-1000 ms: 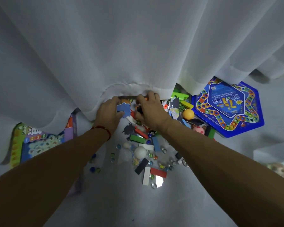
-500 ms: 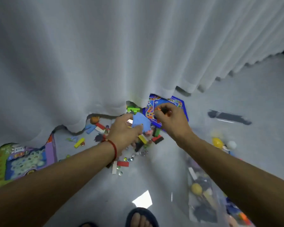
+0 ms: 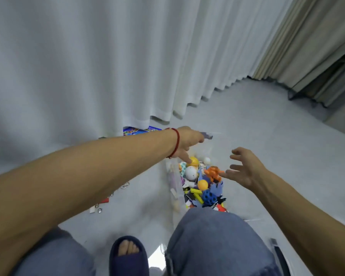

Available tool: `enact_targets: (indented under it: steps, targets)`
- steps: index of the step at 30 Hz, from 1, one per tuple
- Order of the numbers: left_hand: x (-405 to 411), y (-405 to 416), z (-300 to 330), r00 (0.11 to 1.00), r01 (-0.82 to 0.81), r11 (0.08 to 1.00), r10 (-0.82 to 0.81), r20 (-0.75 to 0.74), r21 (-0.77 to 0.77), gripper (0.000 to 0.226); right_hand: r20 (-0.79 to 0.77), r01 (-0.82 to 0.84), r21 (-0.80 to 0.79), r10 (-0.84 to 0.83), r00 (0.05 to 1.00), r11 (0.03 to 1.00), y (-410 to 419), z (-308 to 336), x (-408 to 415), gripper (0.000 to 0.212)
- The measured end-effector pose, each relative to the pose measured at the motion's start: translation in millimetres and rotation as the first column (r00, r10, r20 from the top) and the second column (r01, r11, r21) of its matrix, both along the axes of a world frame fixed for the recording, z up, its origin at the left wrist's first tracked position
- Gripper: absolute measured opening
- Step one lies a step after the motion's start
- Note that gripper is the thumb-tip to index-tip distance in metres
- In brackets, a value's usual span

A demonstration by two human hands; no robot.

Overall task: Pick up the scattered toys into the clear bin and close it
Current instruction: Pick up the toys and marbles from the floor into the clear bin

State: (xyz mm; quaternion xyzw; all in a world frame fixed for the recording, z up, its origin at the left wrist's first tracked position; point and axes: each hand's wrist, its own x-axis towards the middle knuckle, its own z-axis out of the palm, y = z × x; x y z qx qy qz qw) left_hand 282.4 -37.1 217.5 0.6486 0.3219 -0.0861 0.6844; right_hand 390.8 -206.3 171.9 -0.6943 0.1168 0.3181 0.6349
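The clear bin (image 3: 172, 188) stands on the floor in front of my knee, holding balls, bricks and foam shapes. My left hand (image 3: 187, 141) reaches across above the bin's far end, fingers pinched on a flat bluish foam piece (image 3: 207, 135) that sticks out past the fingertips. My right hand (image 3: 244, 169) hovers over the bin's right side with fingers spread and nothing in them. An orange toy (image 3: 213, 172) sits just off its fingertips, over the heap in the bin.
A white curtain (image 3: 108, 66) hangs to the floor behind; a blue game board (image 3: 135, 130) peeks from under it. Loose small pieces (image 3: 100, 206) lie on the floor at left. My slippered foot (image 3: 127, 253) and knee (image 3: 217, 240) are in front.
The view swung right from the toy pile to the bin. Both hands moved over the bin; my right hand opened and the orange toy left it. My left hand still holds the blue piece.
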Motion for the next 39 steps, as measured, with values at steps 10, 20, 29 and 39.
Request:
enact_targets:
  steps: [10,20,29,39]
  targets:
    - [-150.1,160.3,-73.6,0.845,0.522,0.216,-0.001,-0.534,0.825,0.031,0.178,-0.617,-0.215,0.652,0.737,0.757,135.9,-30.6,-65.7,0.024]
    - [-222.0,286.8,-173.2,0.84,0.542,0.055,-0.055,-0.539,0.839,0.055,0.15,-0.686,-0.726,0.984,-0.097,0.043,344.8,-126.2,-91.8,0.047]
    - [-158.3,372.5,-264.6,0.848,0.519,-0.267,0.041,-0.529,0.812,0.033,0.246,-0.578,-0.815,0.921,-0.302,0.028,492.5,-219.9,-69.7,0.067]
    - [-207.6,380.8,-327.6,0.92,0.345,-0.162,0.252,-0.299,0.924,0.027,0.138,-0.256,-0.965,0.93,-0.342,0.049,504.3,-310.5,-85.7,0.076]
